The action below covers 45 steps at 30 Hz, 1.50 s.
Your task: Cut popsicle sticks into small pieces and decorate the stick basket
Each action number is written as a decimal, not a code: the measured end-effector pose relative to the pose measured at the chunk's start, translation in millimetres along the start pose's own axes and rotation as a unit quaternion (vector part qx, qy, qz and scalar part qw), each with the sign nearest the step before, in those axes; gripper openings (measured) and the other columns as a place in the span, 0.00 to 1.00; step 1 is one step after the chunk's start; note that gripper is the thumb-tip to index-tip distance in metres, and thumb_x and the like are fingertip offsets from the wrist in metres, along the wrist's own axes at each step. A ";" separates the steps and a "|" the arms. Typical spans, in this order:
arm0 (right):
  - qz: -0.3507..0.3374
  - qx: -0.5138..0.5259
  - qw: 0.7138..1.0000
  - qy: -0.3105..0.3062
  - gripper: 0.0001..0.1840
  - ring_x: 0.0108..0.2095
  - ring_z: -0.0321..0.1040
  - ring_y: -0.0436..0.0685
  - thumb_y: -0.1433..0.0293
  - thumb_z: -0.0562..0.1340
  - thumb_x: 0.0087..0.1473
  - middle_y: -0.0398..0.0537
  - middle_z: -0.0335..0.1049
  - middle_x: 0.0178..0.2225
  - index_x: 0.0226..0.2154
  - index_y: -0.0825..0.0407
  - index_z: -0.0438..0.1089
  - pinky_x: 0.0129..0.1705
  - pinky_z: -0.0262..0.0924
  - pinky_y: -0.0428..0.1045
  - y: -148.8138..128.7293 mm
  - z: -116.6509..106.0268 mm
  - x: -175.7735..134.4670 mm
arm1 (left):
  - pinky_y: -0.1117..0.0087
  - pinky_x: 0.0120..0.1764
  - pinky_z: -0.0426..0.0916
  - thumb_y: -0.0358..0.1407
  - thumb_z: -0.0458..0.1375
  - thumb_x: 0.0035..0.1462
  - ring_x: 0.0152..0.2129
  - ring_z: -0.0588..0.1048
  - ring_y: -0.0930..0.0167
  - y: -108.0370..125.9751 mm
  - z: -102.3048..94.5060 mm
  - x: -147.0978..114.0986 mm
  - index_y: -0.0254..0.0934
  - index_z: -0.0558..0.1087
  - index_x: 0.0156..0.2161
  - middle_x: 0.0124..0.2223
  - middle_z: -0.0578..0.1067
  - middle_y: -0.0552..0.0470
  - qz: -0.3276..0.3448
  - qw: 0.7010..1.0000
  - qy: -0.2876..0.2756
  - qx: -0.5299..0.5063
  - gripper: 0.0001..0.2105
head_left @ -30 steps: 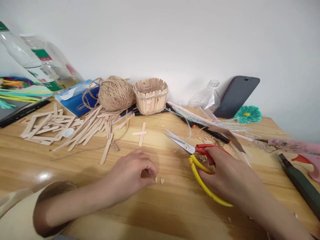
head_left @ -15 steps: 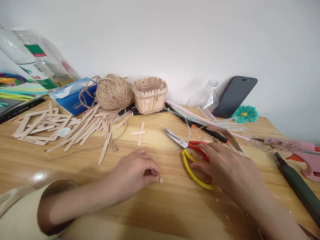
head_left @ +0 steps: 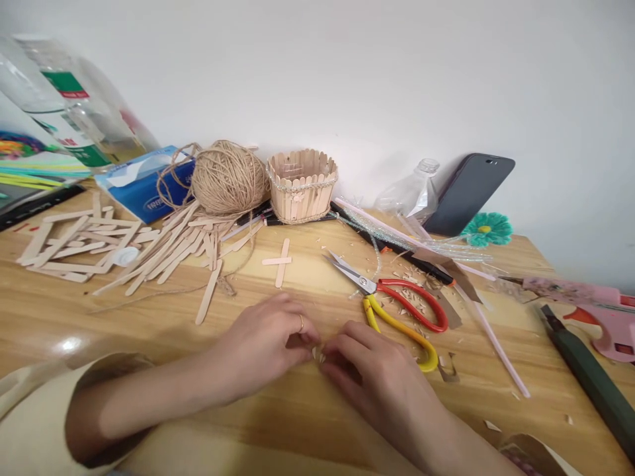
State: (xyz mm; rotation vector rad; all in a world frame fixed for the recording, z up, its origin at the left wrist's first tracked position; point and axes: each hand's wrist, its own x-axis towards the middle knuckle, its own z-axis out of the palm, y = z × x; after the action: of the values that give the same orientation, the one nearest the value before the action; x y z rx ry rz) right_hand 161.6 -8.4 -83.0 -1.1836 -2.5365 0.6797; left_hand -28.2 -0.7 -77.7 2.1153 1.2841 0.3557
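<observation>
My left forearm comes in from about half past eight, out of a loose pale sleeve (head_left: 37, 413), and my right forearm from four o'clock. Both hands are low over the wooden tabletop (head_left: 278, 413), knuckles up, and their fingertips almost meet. My left hand (head_left: 270, 337) is curled, a ring (head_left: 301, 322) on one finger, with the thumb and forefinger drawn close together. My right hand (head_left: 380, 370) bends the same way, forefinger and thumb pointing toward nine o'clock.

The two tiny wooden chips (head_left: 322, 357) are right between my hands, one at each set of fingertips. They are too small and too covered for me to tell whether I'm pinching either one.

From the chips, the red-and-yellow-handled scissors (head_left: 366, 284) lie at one to two o'clock, blades parted, the yellow handle partly hidden behind my right hand. Two crossed craft sticks (head_left: 278, 262) lie at eleven o'clock, and the craft-stick basket (head_left: 302, 198) stands beyond, near twelve. The pink glue gun (head_left: 575, 289) lies well apart, between two and three.
</observation>
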 end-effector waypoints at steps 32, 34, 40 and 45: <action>-0.026 0.032 0.997 -0.058 0.06 0.30 0.63 0.52 0.76 0.57 0.55 0.44 0.65 0.30 0.29 0.52 0.67 0.30 0.57 0.45 1.4 -21.2 7.9 | 0.68 0.42 0.64 0.23 0.55 0.49 0.38 0.70 0.69 -5.8 -3.0 -2.3 0.39 0.74 0.33 0.34 0.76 0.54 -0.027 0.998 0.010 -0.060 0.10; -0.033 0.036 0.995 -0.085 0.06 0.30 0.64 0.52 0.75 0.57 0.55 0.44 0.65 0.30 0.30 0.52 0.68 0.30 0.57 0.45 1.7 -19.5 11.8 | 0.69 0.41 0.64 0.24 0.55 0.49 0.37 0.70 0.69 -6.6 -4.1 -2.4 0.38 0.74 0.32 0.33 0.76 0.54 -0.032 0.997 0.012 -0.068 0.09; -0.032 0.005 0.993 -0.115 0.08 0.29 0.63 0.51 0.78 0.56 0.55 0.44 0.66 0.31 0.30 0.52 0.68 0.30 0.57 0.45 4.1 -16.4 16.1 | 0.69 0.40 0.64 0.27 0.55 0.52 0.36 0.70 0.69 -7.3 -4.1 -3.9 0.39 0.74 0.31 0.32 0.76 0.54 -0.014 0.998 0.027 -0.049 0.06; -0.063 -0.082 0.986 -0.132 0.08 0.29 0.63 0.52 0.81 0.57 0.52 0.45 0.66 0.31 0.30 0.53 0.66 0.30 0.56 0.47 4.9 -16.3 20.7 | 0.65 0.41 0.63 0.26 0.55 0.53 0.32 0.70 0.68 -6.8 -3.6 -5.3 0.36 0.74 0.30 0.30 0.76 0.52 0.020 0.999 0.027 0.004 0.06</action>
State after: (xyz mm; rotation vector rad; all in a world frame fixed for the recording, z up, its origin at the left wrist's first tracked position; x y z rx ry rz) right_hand 158.5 15.2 -70.8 -1.0287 -2.9095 0.6436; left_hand -37.4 -1.7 -78.8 2.1532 1.2781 0.4284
